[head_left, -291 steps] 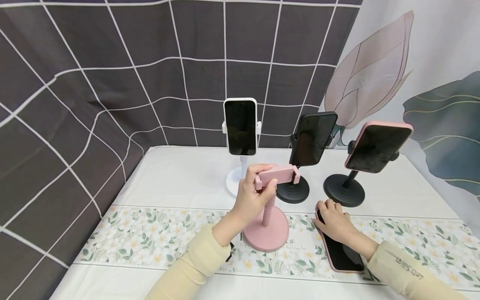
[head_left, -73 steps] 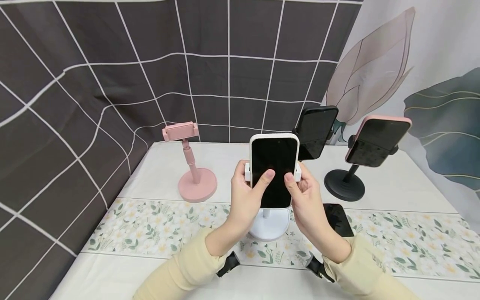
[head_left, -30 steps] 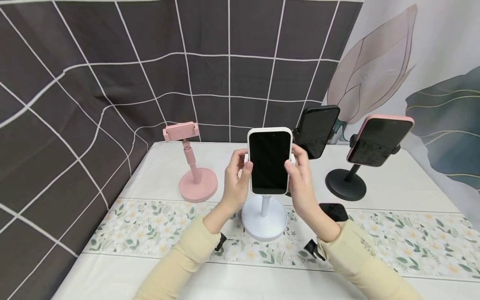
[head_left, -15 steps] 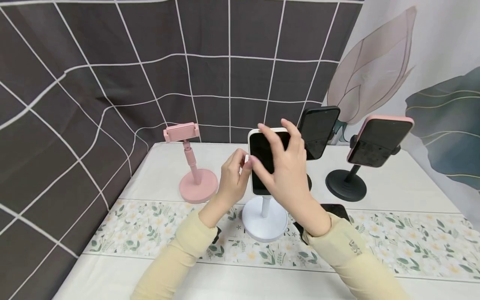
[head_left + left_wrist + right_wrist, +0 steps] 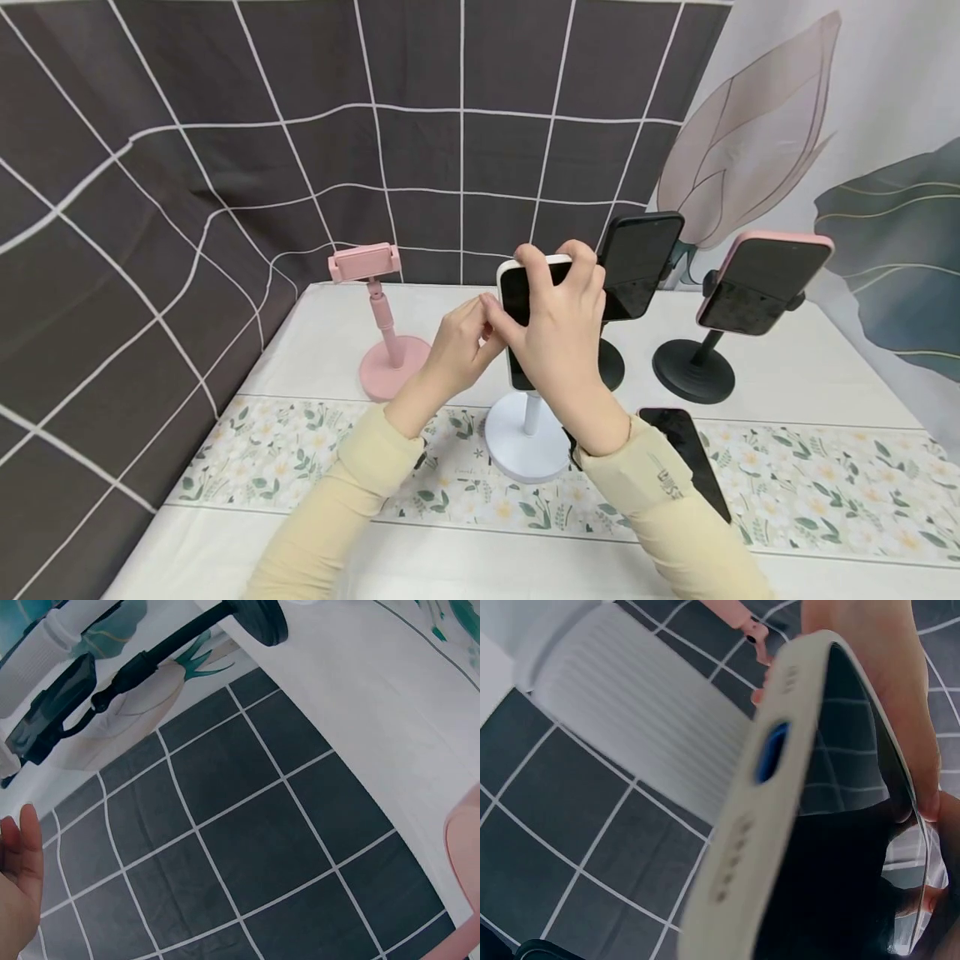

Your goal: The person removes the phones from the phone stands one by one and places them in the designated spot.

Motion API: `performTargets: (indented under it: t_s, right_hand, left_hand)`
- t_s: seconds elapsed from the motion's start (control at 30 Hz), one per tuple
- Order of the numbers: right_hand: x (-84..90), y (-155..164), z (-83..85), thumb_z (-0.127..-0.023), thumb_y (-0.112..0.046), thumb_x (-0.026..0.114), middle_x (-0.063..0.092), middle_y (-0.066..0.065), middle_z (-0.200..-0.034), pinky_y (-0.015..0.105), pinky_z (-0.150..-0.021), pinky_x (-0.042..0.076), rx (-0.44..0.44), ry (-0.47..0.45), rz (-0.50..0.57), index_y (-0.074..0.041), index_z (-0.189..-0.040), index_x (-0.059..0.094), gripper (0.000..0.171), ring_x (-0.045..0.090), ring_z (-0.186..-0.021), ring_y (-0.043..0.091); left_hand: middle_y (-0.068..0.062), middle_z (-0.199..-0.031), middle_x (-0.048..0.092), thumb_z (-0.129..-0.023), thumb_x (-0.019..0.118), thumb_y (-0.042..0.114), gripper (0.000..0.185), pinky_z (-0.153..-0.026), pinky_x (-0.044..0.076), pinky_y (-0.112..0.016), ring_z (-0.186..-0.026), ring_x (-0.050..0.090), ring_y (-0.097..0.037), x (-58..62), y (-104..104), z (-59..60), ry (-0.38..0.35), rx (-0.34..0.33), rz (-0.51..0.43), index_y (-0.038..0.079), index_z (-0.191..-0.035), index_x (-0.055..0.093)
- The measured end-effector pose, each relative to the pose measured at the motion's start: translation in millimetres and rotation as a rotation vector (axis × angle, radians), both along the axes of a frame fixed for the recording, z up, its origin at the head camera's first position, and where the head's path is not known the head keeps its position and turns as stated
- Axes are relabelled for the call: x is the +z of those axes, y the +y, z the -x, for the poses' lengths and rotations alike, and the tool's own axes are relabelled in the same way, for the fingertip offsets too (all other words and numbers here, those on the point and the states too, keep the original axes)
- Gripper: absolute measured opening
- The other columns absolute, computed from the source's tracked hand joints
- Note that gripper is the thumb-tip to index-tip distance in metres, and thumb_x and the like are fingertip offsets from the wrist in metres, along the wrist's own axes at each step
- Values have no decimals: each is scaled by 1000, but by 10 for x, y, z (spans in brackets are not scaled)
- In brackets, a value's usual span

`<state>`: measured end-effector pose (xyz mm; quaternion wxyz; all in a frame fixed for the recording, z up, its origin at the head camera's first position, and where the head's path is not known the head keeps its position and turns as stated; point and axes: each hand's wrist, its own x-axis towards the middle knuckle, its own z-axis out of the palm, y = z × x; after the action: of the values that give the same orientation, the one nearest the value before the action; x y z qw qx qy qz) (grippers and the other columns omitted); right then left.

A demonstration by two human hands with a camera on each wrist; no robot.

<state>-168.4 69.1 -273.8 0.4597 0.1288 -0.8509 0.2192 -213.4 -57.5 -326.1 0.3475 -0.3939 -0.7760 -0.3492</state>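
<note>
We are gripping the white-cased smartphone point(image 5: 517, 333) with the right hand point(image 5: 558, 342), fingers curled over its top edge, while the left hand point(image 5: 457, 346) is pinching the clamp side, and a hard pull is risking tipping the round-based white plastic stand point(image 5: 525, 437)

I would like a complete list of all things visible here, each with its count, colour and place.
White-cased phone: 1, white case and dark screen, on the white stand at table centre.
White stand: 1, white, base on the floral runner.
Pink stand: 1, pink, no phone in it, back left of the table.
Black stands: 2, black, back right; one holds a black phone, the other a pink-cased phone.
Flat phone: 1, dark screen, lying on the runner at right.
Floral runner: 1, white and green, across the table.
Table: 1, white cover.
Backdrop: dark grid cloth, leaf print at right.
Left hand: at the white-cased phone's left edge.
Right hand: grips the white-cased phone from the front.
</note>
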Motion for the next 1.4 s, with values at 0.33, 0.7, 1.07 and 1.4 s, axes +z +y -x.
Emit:
performTargets:
  t_s: [0.33,0.7,1.07,1.4]
  right_hand:
    - [-9,71,101,-76,-26,69,38,21,-110,43,-57,44,45,88,-9,-13,-110,59,37,43,-87,39]
    - [13,102,106,-75,-27,68,38,21,-107,44,-47,46,76,75,0,-13,-107,60,36,43,-89,39]
    - [54,182,36,-77,-27,68,37,24,-110,51,-63,50,158,-27,38,-12,-109,59,37,42,-99,40]
    - [80,240,23,-77,-28,67,37,25,-110,53,-72,48,213,-71,67,-10,-110,58,39,43,-97,41]
  left_hand:
    - [-9,-77,57,-93,19,62,73,-64,46,-30,-71,53,-19,35,-75,-41,-139,-49,34,0,-94,57]
    - [-11,-80,53,-87,25,69,72,-68,44,-28,-77,49,-20,-1,-52,-51,-306,-161,-100,2,-88,52]
    - [-5,-74,41,-86,27,72,71,-62,40,-26,-72,42,-17,-24,-16,-63,-366,-218,-159,3,-80,44]
    - [-6,-70,41,-90,23,68,68,-61,33,-24,-69,39,-14,7,24,-91,-256,-128,-110,4,-77,41]
